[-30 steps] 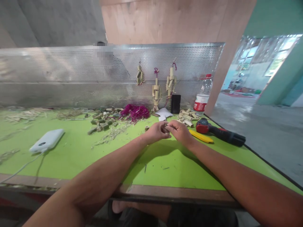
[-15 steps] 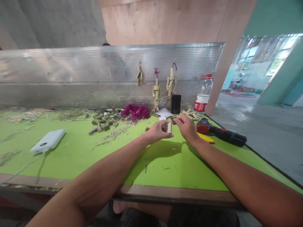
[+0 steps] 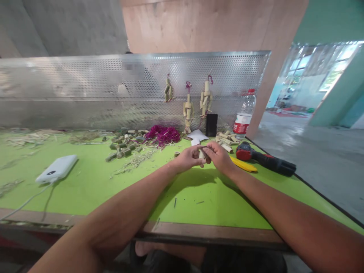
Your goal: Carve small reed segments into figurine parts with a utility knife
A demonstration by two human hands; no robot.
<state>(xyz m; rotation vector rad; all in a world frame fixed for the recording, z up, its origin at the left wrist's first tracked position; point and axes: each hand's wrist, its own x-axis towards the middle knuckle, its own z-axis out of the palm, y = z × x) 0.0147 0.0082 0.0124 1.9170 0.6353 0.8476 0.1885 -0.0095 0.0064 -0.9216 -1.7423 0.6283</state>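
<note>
Closed back in against the left hand [image 3: 186, 159] after standing apart half a second ago, the right hand [image 3: 219, 158] now partly covers a pale cylindrical piece [image 3: 201, 155], over the middle of the green-topped table [image 3: 85, 189], farther from its near edge than from the perforated screen [image 3: 93, 113] at the back. The piece is pinched between the left thumb and fingers, the gap only as wide as its body. The right fingers are drawn together at its side; whether they grip it or only a dark flat scrap seen in the earlier frame cannot be told.

Probably cut bamboo or similar wood, the piece looks light and stiff, with a smooth, rounded side that could roll or slip under a light touch. Its walls would likely bear a firm pinch, though a thin rim might split if squeezed hard. The best hold appears to be around mid-length, thumb opposite fingers, leaving both ends free. Similar pale pieces [image 3: 226, 146] lie toward the table's far right corner, beyond a yellow cutter [image 3: 243, 165].
</note>
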